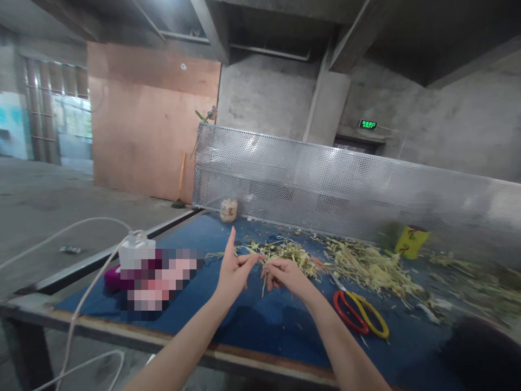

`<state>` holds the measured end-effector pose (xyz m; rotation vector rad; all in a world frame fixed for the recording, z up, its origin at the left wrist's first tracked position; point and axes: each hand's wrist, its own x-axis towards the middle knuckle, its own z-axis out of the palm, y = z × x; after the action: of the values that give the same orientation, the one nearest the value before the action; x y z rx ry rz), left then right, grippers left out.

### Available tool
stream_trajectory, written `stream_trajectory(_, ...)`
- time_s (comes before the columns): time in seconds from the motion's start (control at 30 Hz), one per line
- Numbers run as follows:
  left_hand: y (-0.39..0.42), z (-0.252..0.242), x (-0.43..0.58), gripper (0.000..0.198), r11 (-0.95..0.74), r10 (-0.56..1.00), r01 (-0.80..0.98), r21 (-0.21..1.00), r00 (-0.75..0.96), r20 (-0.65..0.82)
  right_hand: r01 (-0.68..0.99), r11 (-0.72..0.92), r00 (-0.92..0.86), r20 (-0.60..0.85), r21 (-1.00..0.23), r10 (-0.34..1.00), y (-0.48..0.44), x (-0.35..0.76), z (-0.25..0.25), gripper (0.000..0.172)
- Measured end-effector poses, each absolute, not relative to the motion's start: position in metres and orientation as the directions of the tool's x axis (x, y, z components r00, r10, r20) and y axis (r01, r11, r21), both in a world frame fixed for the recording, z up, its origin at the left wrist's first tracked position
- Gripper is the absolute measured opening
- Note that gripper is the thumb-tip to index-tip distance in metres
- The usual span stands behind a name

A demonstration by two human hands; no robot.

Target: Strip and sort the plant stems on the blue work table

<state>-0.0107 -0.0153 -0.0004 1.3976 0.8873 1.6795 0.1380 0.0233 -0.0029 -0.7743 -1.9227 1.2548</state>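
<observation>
Left hand: my left hand (233,270) is raised over the blue table (260,320), index finger pointing up, the other fingertips pinched on one end of a thin pale plant strip (257,260).
Right hand: my right hand (284,273) is closed on the other end of that strip, with short stems hanging below the fingers.
Strip position: it is held between both hands, just above the table and in front of the pile of shredded plant scraps (358,263).
Nearby: red and yellow scissors (360,313) lie right of my right forearm; a white charger (136,251) and its cable (87,296) sit at the left; a yellow cup (410,241) stands by the perforated metal screen (325,179).
Risk: I judge the strip thin enough to tear if my hands pull apart unevenly.
Risk: a wide right elbow could knock the scissors.
</observation>
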Motion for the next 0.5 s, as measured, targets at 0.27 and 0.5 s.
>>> stream_trajectory(0.27,-0.002,-0.015,-0.008,0.090,-0.447,0.893,-0.007,0.895,-0.058,0.446,0.021,0.335,-0.526,0.274,-0.942,0.805,0.024,0.140,-0.002,0.030)
stream_trajectory(0.5,-0.010,-0.013,-0.004,0.083,-0.466,0.876,0.035,0.884,0.155,0.456,0.031,0.379,-0.457,0.325,-0.925,0.828,0.024,0.140,0.001,0.033)
